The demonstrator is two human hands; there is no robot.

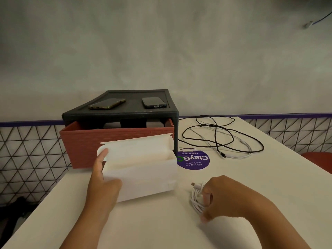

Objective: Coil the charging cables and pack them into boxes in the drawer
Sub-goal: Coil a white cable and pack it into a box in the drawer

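A white cardboard box stands on the white table with its lid flipped up and back. My left hand holds the box's left end, index finger up along the lid and thumb on the front wall. My right hand grips a coiled white charging cable just right of the box; a plug sticks out at the coil's top. Behind the box, the red drawer is pulled out of its black cabinet. Loose black and white cables lie tangled at the back right.
Two phones lie on top of the black cabinet. A purple round sticker is on the table beside the drawer. A grey wall and a wire lattice run behind the table; a red seat shows at the right edge.
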